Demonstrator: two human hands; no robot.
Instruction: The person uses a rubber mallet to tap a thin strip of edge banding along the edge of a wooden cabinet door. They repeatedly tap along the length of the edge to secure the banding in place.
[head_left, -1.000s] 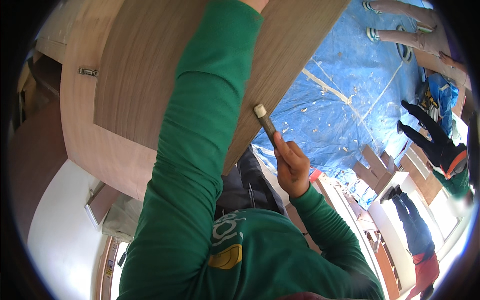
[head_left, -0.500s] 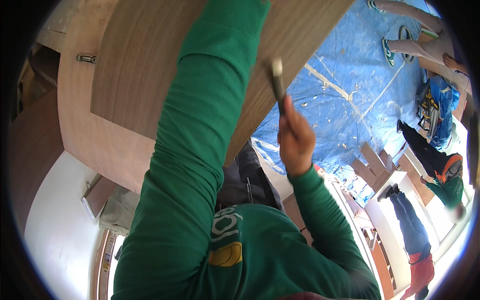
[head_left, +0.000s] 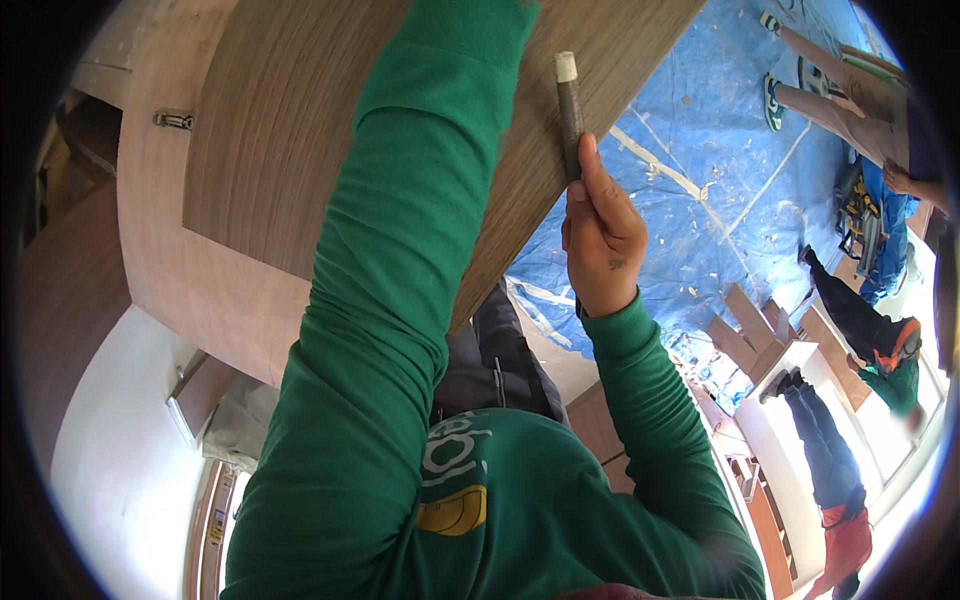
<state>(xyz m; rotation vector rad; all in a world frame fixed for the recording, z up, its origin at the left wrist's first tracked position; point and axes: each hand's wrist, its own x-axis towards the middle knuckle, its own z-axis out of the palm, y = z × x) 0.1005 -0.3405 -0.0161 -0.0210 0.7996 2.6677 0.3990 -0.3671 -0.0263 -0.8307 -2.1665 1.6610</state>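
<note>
My right hand (head_left: 606, 235) is closed around the lower end of a short dark stick (head_left: 570, 115) with a pale, blunt tip. The stick points up and away, over the edge of a brown wood-grain panel (head_left: 270, 140); whether it touches the panel I cannot tell. My left arm, in a green sleeve (head_left: 400, 230), stretches across that panel to the top of the picture. The left hand lies beyond the upper edge, out of sight.
Under the wood-grain panel is a paler plywood board (head_left: 155, 210) with a metal hinge (head_left: 173, 120). Blue sheeting (head_left: 690, 200) with scattered scraps covers the floor at right. Several people stand there, near a blue tool bag (head_left: 880, 235) and loose boards (head_left: 740, 310).
My right hand has moved up and slightly right with the stick, whose tip now reaches further up over the panel. My left arm has hardly moved.
</note>
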